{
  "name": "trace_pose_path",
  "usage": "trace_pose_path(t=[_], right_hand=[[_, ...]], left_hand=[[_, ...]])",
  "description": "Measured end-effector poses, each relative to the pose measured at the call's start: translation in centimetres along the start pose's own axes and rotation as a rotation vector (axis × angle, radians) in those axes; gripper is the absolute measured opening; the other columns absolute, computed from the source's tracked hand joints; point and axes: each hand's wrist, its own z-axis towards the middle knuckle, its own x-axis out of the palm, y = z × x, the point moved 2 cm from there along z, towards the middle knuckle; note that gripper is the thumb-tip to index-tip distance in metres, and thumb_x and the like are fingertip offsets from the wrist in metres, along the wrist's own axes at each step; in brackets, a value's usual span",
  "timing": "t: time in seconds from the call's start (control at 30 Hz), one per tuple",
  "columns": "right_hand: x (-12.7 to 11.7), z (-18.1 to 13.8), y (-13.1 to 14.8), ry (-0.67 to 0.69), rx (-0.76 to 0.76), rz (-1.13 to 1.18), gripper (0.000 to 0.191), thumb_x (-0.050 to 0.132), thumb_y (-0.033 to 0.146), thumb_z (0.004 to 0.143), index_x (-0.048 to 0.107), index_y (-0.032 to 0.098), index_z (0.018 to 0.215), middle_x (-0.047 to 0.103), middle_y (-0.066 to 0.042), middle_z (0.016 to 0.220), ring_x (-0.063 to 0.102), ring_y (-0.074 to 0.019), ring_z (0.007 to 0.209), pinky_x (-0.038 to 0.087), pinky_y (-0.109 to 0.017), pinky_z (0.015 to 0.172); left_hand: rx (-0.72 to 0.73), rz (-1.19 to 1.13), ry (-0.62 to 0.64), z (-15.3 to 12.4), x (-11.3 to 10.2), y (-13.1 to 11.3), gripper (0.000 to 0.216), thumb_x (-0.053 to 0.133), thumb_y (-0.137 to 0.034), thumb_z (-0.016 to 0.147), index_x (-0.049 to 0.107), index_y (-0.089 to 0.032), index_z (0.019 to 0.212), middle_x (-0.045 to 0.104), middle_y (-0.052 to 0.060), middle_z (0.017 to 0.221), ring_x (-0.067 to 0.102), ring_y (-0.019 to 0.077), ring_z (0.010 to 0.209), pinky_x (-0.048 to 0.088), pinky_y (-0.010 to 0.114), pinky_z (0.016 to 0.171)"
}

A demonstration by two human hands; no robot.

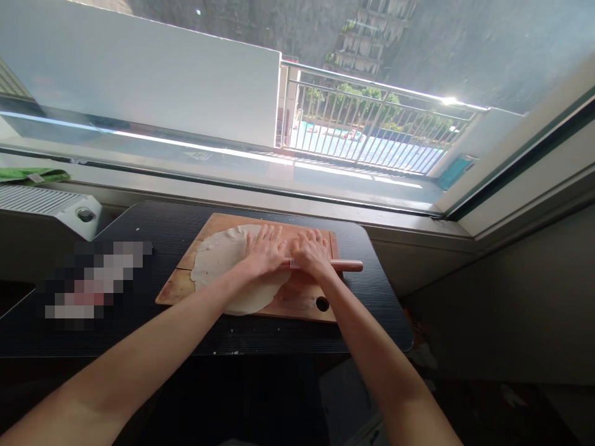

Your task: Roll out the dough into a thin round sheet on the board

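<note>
A thin round sheet of pale dough (pixel 223 263) lies on a wooden cutting board (pixel 302 300). A wooden rolling pin (pixel 346 266) lies across the board's right part. My left hand (pixel 266 251) rests flat on the pin over the dough's right edge, fingers stretched forward. My right hand (pixel 312 251) lies flat on the pin beside it, fingers extended too. The pin's middle is hidden under both palms; only its right end shows.
The board sits on a black table (pixel 381 297) under a wide window (pixel 325 124) with a sill. A white radiator (pixel 56 207) stands at the left, with a green cloth (pixel 32 175) above it. A blurred patch covers something on the table's left.
</note>
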Motion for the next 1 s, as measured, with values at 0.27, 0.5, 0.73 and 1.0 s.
trace_pose_path(t=[0.27,0.5,0.73,1.0], right_hand=[[0.6,-1.4,-0.2,-0.189,-0.043,-0.061,0.042,0.042,0.033,0.098,0.061,0.020,0.133,0.044,-0.013,0.154,0.031,-0.0293,0.145,0.024,-0.045,0.116],[1.0,0.6,-1.2,-0.397,-0.145,-0.095,0.035,0.039,0.029,0.100,0.069,0.019,0.087,0.070,-0.009,0.094,0.058,-0.0209,0.091,0.038,-0.032,0.088],[0.3,-0.7,-0.4,-0.201,-0.060,-0.143,0.046,0.033,0.033,0.104,0.074,0.018,0.088,0.076,-0.008,0.088,0.065,-0.0182,0.080,0.040,-0.028,0.074],[0.8,0.2,4.7,-0.120,-0.108,-0.079,0.038,0.035,0.031,0.102,0.072,0.020,0.103,0.075,-0.008,0.102,0.067,-0.0204,0.096,0.046,-0.028,0.086]], left_hand=[[0.024,-0.026,-0.100,-0.8,0.9,-0.1,0.060,0.032,-0.038,0.098,0.038,-0.014,0.153,0.033,0.013,0.161,0.024,0.0327,0.151,0.016,0.063,0.121],[0.006,-0.108,-0.193,2.2,-1.3,1.3,0.044,0.035,-0.033,0.099,0.057,-0.019,0.135,0.057,0.013,0.144,0.041,0.0294,0.141,0.027,0.056,0.117],[-0.032,-0.119,-0.333,0.7,-3.8,4.6,0.040,0.031,-0.027,0.100,0.064,-0.020,0.120,0.064,0.011,0.131,0.054,0.0244,0.125,0.037,0.043,0.110],[0.032,-0.004,-0.217,0.8,-3.6,5.3,0.045,0.032,-0.027,0.097,0.059,-0.016,0.130,0.061,0.013,0.139,0.049,0.0261,0.134,0.033,0.048,0.115]])
